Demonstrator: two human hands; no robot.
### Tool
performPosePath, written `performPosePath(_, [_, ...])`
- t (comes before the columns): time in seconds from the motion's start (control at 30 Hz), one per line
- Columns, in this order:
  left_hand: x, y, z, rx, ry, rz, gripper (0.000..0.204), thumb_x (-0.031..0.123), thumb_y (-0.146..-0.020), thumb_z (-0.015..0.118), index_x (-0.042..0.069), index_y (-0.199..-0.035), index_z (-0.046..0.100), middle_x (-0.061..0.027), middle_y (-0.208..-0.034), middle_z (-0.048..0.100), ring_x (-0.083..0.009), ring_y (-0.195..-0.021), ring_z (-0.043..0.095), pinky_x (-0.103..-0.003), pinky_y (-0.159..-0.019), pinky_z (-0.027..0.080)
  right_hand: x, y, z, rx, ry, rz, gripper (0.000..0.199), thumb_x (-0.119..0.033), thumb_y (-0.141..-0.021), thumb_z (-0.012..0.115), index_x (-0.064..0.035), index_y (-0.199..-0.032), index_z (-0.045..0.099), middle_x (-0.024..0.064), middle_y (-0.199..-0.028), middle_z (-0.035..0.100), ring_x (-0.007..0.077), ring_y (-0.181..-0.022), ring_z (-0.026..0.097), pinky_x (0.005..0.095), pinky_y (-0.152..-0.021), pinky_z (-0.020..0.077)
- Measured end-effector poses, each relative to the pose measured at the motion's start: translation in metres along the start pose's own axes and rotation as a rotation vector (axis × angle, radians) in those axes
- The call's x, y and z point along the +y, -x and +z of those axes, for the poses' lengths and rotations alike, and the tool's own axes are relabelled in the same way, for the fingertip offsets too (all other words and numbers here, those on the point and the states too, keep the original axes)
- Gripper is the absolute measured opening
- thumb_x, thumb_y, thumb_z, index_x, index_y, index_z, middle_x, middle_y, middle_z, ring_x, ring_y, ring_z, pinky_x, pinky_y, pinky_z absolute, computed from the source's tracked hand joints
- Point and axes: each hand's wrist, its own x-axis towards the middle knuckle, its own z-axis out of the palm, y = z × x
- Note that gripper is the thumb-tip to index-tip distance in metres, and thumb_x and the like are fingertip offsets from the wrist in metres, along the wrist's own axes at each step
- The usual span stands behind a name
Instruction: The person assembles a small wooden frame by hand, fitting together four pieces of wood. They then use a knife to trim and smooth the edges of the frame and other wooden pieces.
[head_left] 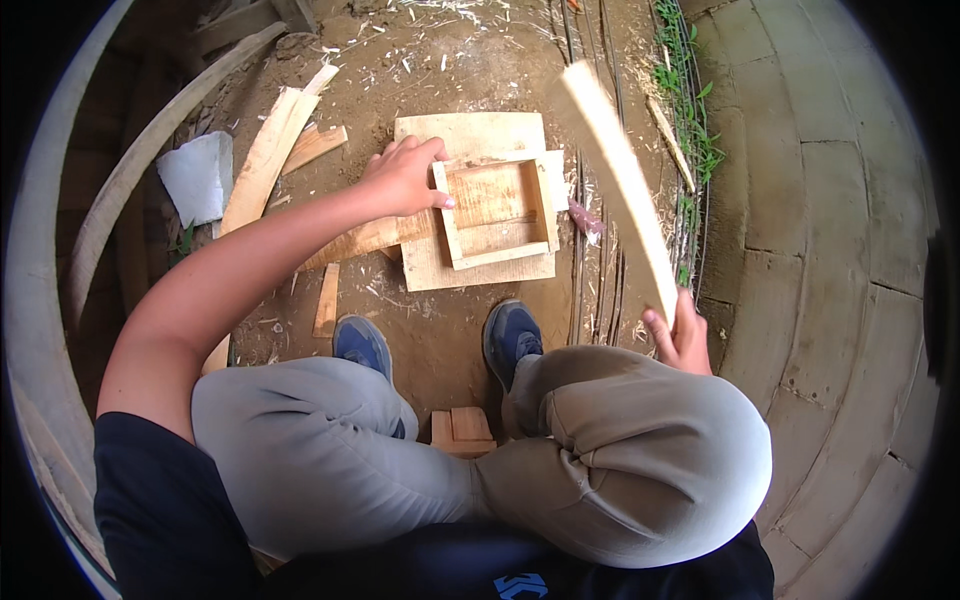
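A small rectangular wooden frame point(503, 256) lies on a flat pale board point(428, 273) on the ground before my feet. My left hand point(405, 178) grips the frame's left side, with the thumb on its edge and the fingers near its upper corner. Out to the right, my right hand point(683, 338) is closed round the lower end of a long wooden strip point(628, 180). The strip stands tilted, its far end leaning left, apart from the frame. Another plank point(365, 238) runs under the frame from the left.
Several wood offcuts point(262, 165) and a white slab point(197, 178) lie at the left. Thin dark rods point(598, 300) run along the right, near a reddish-purple object point(585, 218). A block wall point(830, 200) rises at far right. Brick pieces point(462, 430) sit between my legs.
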Motion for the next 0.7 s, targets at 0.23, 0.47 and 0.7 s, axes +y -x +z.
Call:
performPosePath(0.23, [0.003, 0.000, 0.007, 0.074, -0.015, 0.036, 0.066, 0.040, -0.080, 0.085, 0.018, -0.133, 0.053, -0.0113, -0.133, 0.054, -0.0312, -0.131, 0.051, -0.050, -0.109, 0.040, 0.034, -0.009, 0.022, -0.261, 0.270, 0.072, 0.026, -0.023, -0.105, 0.059, -0.0015, -0.106, 0.045, 0.0286, -0.077, 0.066, 0.0351, -0.065, 0.068, 0.0479, -0.059, 0.0496])
performPosePath(0.47, [0.003, -0.006, 0.006, -0.012, 0.036, 0.008, 0.077, 0.043, -0.081, 0.084, 0.016, -0.140, 0.043, -0.0146, -0.139, 0.052, -0.0337, -0.137, 0.046, -0.054, -0.112, 0.037, -0.001, -0.020, 0.016, 0.022, 0.059, -0.038, 0.028, -0.025, -0.106, 0.057, 0.0001, -0.104, 0.045, 0.0209, -0.072, 0.064, 0.0268, -0.062, 0.064, 0.0441, -0.060, 0.0496])
performPosePath(0.7, [0.005, -0.004, 0.000, -0.002, 0.057, -0.071, 0.085, 0.041, -0.081, 0.085, 0.008, -0.141, 0.034, -0.0180, -0.145, 0.049, -0.0355, -0.137, 0.048, -0.053, -0.112, 0.038, 0.027, -0.034, 0.014, -0.119, 0.099, 0.123, 0.029, -0.027, -0.106, 0.057, -0.0019, -0.102, 0.043, 0.0186, -0.068, 0.063, 0.0192, -0.060, 0.061, 0.0400, -0.054, 0.0487])
